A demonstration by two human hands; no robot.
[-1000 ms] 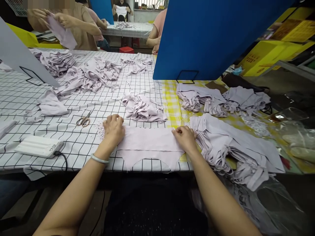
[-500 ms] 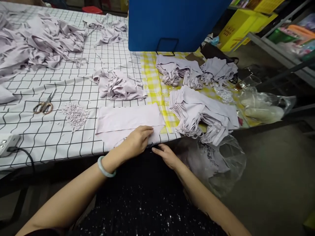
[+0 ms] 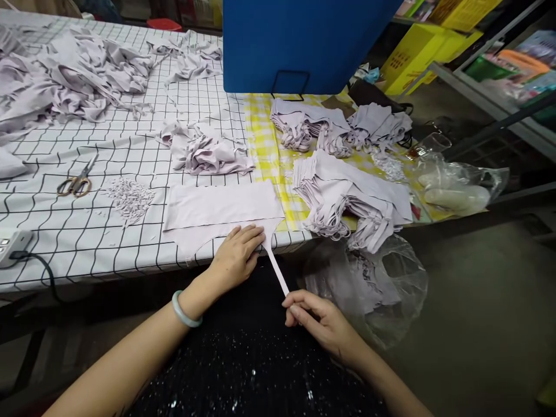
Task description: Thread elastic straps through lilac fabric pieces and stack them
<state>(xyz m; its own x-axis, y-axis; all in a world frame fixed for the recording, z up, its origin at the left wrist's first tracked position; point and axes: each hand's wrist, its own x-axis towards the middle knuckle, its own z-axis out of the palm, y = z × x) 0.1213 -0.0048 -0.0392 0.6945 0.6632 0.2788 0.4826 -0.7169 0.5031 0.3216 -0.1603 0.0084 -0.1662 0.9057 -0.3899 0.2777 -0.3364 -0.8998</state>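
A pale lilac folded strappy top (image 3: 221, 204) lies flat at the table's front edge. My left hand (image 3: 238, 250) rests on its lower right part, palm down with the fingers extended. From there a thin strap (image 3: 277, 270) runs taut over the edge toward me. Its end is pinched between the fingers of my right hand (image 3: 315, 317), which is off the table near my body. Left of the top are a heap of tiny fabric snippets (image 3: 129, 200) and a pair of scissors (image 3: 77, 183). Just beyond it sits a crumpled pile of the same cloth (image 3: 206, 149).
Stacks of similar strappy tops (image 3: 351, 188) are on the yellow checked cloth (image 3: 264, 133) at right. A blue board (image 3: 304, 46) stands behind. A clear plastic bag (image 3: 391, 289) hangs below the right edge. At left lie a power strip (image 3: 15, 248) and a large cloth heap (image 3: 82, 75).
My right hand has moved down and right, drawing the strap out straight. My left hand has gone from bent fingers to lying flat on the top.
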